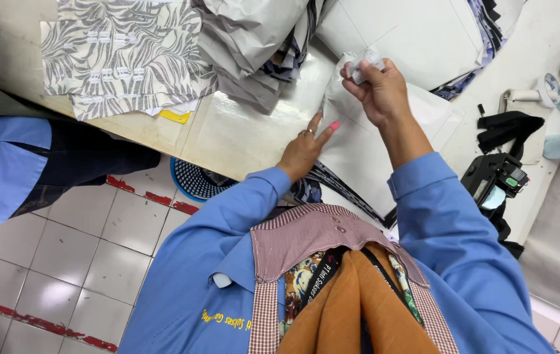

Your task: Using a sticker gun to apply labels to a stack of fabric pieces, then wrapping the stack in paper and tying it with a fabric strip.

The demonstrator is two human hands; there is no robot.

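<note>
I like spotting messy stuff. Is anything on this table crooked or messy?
Yes. The grey plastic bags at the table's far side lie crumpled in a loose heap, not flat. The right hand pinches a small crinkled clear wrapper, while the left hand presses on a flat white bag.

Grey zebra-striped fabric (122,56), white bag (358,144)
</note>
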